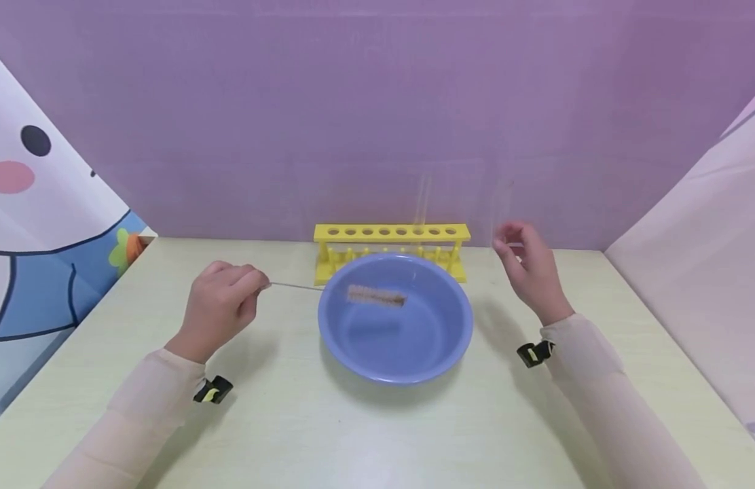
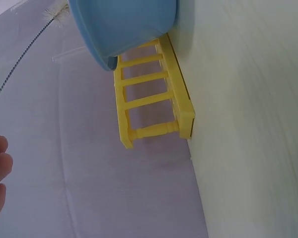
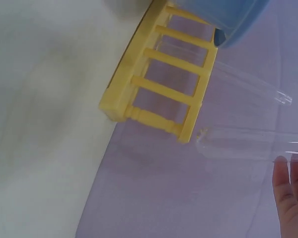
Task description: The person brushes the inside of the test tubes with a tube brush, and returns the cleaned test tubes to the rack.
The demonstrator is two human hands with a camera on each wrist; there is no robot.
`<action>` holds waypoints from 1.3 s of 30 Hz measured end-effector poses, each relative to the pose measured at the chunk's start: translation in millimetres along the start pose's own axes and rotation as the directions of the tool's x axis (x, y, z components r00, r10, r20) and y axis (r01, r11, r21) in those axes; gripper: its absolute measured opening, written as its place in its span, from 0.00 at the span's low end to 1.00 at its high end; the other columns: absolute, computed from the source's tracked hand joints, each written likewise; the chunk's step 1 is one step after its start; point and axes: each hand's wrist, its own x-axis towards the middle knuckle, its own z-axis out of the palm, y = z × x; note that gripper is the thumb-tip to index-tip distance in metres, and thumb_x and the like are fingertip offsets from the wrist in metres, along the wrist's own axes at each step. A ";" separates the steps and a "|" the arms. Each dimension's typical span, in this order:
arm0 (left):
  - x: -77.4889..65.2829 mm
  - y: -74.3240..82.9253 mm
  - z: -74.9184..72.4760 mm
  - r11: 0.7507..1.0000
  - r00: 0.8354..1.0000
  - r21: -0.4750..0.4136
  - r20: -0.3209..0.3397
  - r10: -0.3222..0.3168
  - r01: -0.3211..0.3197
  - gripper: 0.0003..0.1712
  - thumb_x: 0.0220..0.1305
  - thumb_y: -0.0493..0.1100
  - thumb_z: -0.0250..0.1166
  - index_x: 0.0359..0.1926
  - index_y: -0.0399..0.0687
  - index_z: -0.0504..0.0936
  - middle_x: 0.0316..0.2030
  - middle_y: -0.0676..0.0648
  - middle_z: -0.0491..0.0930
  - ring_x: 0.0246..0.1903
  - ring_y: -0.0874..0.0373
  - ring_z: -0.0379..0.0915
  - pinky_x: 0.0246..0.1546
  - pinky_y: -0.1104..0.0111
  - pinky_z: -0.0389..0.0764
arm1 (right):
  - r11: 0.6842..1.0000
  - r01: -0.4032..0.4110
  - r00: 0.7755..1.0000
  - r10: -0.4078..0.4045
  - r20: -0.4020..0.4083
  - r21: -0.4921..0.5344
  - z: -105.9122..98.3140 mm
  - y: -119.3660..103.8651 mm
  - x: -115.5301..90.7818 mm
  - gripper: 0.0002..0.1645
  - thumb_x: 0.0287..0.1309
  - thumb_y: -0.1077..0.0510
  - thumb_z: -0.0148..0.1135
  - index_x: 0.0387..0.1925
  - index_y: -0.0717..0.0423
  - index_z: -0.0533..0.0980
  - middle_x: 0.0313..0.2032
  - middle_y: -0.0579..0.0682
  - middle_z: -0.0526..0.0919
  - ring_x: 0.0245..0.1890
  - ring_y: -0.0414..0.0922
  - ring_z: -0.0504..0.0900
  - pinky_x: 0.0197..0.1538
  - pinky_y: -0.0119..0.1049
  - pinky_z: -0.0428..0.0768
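Note:
My left hand (image 1: 221,302) pinches the wire handle of a test tube brush (image 1: 376,296). Its bristle head hangs over the blue basin (image 1: 429,333). A clear test tube (image 3: 243,144) is held in the fingers of my right hand (image 1: 532,275), to the right of the basin; it shows only faintly in the head view. Behind the basin stands a yellow test tube rack (image 1: 383,233), its lower part partly hidden. Another clear test tube (image 3: 260,85) stands in one of the rack's holes, rising well above the top bar.
Everything stands on a pale table (image 1: 365,435). A purple backdrop (image 1: 377,102) rises along its far edge. Printed cloth (image 1: 53,197) with a cartoon figure hangs at the left, and a pale cloth (image 1: 701,272) at the right.

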 end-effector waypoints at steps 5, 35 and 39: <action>-1.7 3.2 -2.1 0.999 0.998 0.010 0.059 -0.031 0.031 0.11 0.53 0.29 0.47 0.26 0.44 0.75 0.20 0.49 0.79 0.15 0.56 0.71 0.24 0.60 0.71 | 0.990 -0.069 0.997 0.071 -0.008 0.120 6.1 -6.4 12.9 0.17 0.65 0.63 0.52 0.51 0.71 0.64 0.44 0.56 0.74 0.42 0.35 0.73 0.45 0.22 0.72; -6.4 5.2 4.2 1.000 1.000 -0.012 -0.004 0.011 -0.011 0.14 0.58 0.33 0.43 0.26 0.43 0.75 0.19 0.51 0.77 0.13 0.57 0.68 0.21 0.60 0.70 | 0.932 -0.287 0.955 0.295 -0.005 0.222 38.4 6.5 66.5 0.19 0.66 0.61 0.52 0.53 0.65 0.60 0.49 0.58 0.72 0.54 0.51 0.74 0.58 0.42 0.72; -5.9 5.7 3.9 1.000 1.000 -0.012 -0.008 0.011 -0.011 0.13 0.57 0.32 0.44 0.26 0.43 0.75 0.18 0.51 0.77 0.13 0.57 0.68 0.21 0.60 0.70 | 0.943 -0.297 0.955 0.295 0.037 0.147 39.9 3.4 75.1 0.19 0.66 0.61 0.52 0.54 0.65 0.62 0.50 0.59 0.72 0.55 0.52 0.74 0.59 0.43 0.71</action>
